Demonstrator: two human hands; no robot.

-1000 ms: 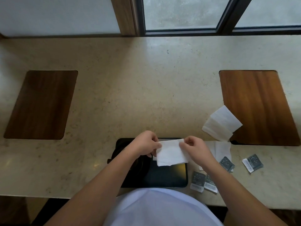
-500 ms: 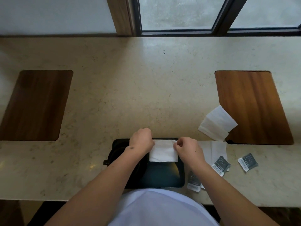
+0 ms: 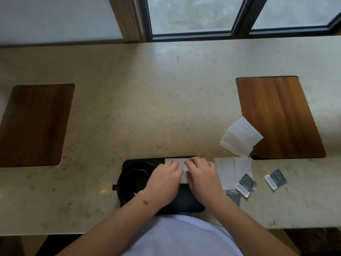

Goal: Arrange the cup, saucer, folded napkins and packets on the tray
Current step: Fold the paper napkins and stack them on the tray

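Head view
Tray: a black tray [image 3: 184, 204] sat at the near edge of the stone counter [image 3: 147, 108], directly in front of the person.
Cup and saucer: a black cup [image 3: 132, 180] stood on a black saucer [image 3: 137, 164] in the tray's left part.
Napkin on tray: a white folded napkin [image 3: 177, 161] lay flat on the tray's far right part, mostly covered by both hands.
Left hand: the left hand [image 3: 164, 179] lay palm down on the napkin, fingers extended and flat, pressing rather than gripping.
Right hand: the right hand [image 3: 201, 176] lay just beside it in the same flat, uncurled pose.
Other napkins: one unfolded napkin [image 3: 230, 170] lay just right of the tray; a loose napkin stack [image 3: 239, 138] overlapped the right wooden inlay [image 3: 276, 115].
Packets: three grey packets were on the counter right of the tray: one [image 3: 245, 184] on the unfolded napkin's corner, one [image 3: 234, 197] nearer the wrist, one [image 3: 275, 179] apart.
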